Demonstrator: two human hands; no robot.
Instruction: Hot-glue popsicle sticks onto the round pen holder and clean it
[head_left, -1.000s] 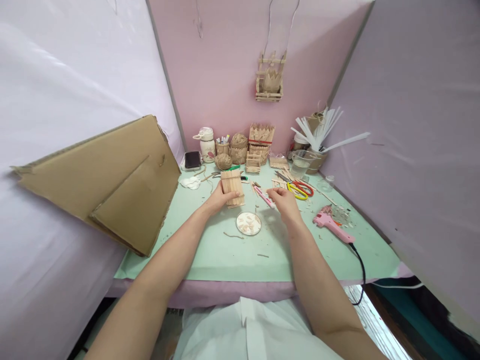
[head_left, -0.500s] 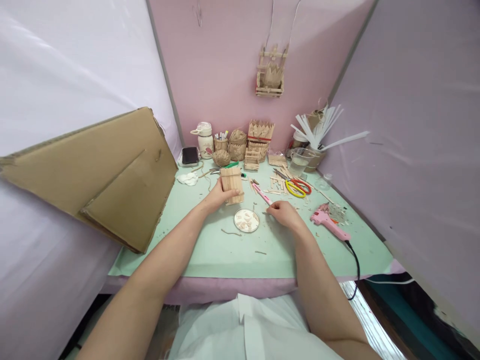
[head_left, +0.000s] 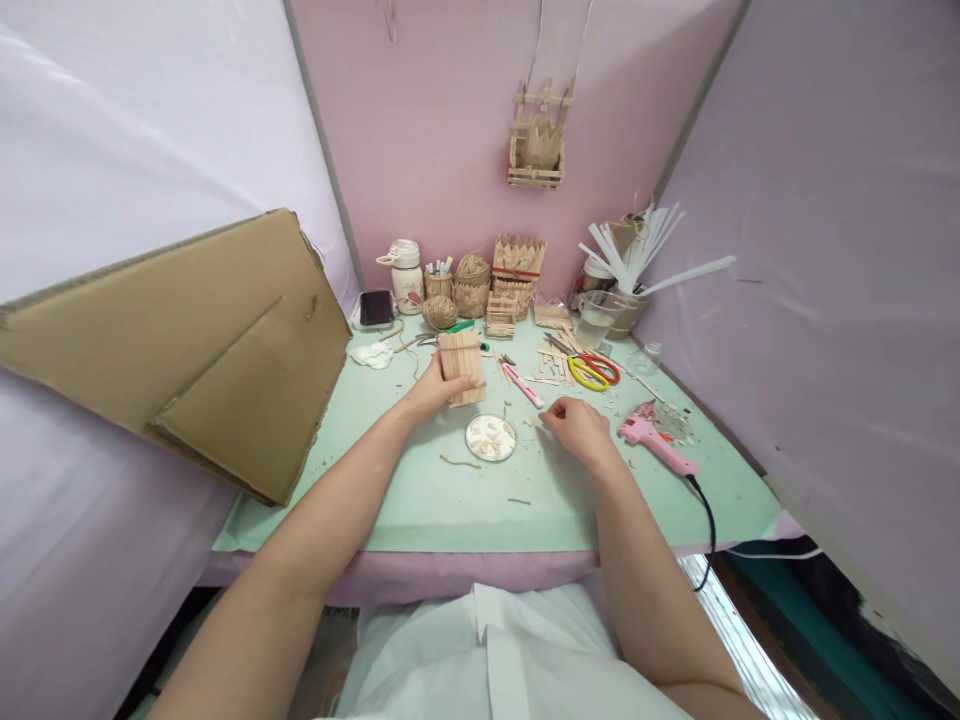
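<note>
My left hand [head_left: 437, 389] grips a small panel of wooden sticks [head_left: 463, 366], thumb across its front, upright above the table. My right hand [head_left: 574, 425] is low over the table, thumb and fingertips pinched together; whatever they hold, if anything, is too small to make out. Just beyond those fingertips lies a pink pen-like cutter [head_left: 523, 385]. Between the hands, nearer to me, a round dish [head_left: 490, 438] holds pale wood pieces. A bit of twine [head_left: 460, 462] lies beside the dish.
A pink glue gun [head_left: 658, 445] with a black cord lies at right. Yellow- and red-handled scissors [head_left: 592, 372] rest by loose sticks. Along the back stand a bottle [head_left: 406, 277], twine balls and stick-built items. A large cardboard piece [head_left: 225, 350] leans at left.
My right hand has come off the pink cutter, which now lies on the table, and sits slightly to its right. My left hand still holds the stick panel. The view has shifted slightly.
</note>
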